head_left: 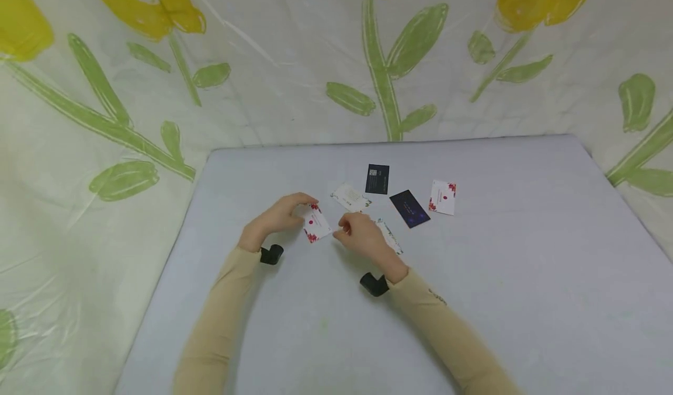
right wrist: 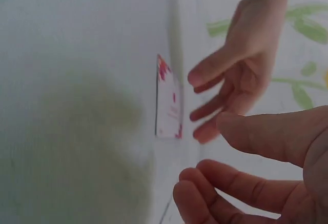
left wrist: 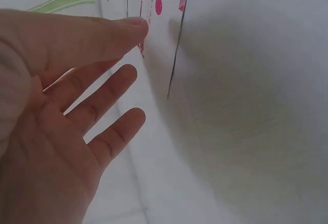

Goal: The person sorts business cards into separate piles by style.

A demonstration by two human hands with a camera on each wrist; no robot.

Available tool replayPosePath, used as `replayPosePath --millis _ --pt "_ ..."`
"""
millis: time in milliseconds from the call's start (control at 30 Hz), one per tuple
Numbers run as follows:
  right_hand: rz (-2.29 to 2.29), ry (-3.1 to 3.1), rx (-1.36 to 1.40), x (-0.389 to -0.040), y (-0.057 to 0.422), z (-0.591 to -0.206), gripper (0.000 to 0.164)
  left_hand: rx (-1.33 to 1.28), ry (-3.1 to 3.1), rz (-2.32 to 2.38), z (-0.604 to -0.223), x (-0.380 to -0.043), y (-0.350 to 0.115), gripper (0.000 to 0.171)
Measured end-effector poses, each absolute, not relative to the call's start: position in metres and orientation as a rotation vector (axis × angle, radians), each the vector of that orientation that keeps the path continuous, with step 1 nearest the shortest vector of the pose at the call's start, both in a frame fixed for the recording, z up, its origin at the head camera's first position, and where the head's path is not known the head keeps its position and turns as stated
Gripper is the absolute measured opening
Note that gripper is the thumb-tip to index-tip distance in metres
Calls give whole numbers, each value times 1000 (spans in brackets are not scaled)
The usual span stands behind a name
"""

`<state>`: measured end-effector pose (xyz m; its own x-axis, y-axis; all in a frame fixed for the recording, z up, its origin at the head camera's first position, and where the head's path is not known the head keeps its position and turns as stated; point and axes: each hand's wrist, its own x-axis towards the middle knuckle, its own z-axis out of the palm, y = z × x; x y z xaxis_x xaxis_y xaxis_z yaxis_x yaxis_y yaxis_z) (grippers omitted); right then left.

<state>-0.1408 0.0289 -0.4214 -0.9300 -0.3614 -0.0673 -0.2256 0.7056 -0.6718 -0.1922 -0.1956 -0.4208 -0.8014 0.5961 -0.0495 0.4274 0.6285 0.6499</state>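
Observation:
A white business card with red floral corners (head_left: pixel 318 224) lies on the table between my two hands. At its left edge is my left hand (head_left: pixel 278 215), thumb and fingers spread apart; in the left wrist view the thumb overlaps the card (left wrist: pixel 174 44). My right hand (head_left: pixel 365 237) hovers off the card's right side, fingers loosely bent. The right wrist view has a gap between this hand's thumb and fingers (right wrist: pixel 251 185), with nothing held. Beneath the right hand, a white card with a leafy border (head_left: pixel 390 237) is partly hidden.
Beyond the hands lie a cream card (head_left: pixel 349 197), a black card (head_left: pixel 377 179), a dark blue card (head_left: pixel 410 209) and another red-flowered white card (head_left: pixel 443 197). The pale table (head_left: pixel 526 266) meets a flower-printed curtain (head_left: pixel 294 103) at its back edge.

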Motion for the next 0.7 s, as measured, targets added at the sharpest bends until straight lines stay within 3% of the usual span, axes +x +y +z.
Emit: replayPosePath --millis 367,700 --pt "-707 2909 -402 -144 -20 -442 47 952 2615 720 -428 -198 -192 51" --pt "-529 2963 -281 -149 -32 -446 59 982 2637 687 -428 -196 -190 49"
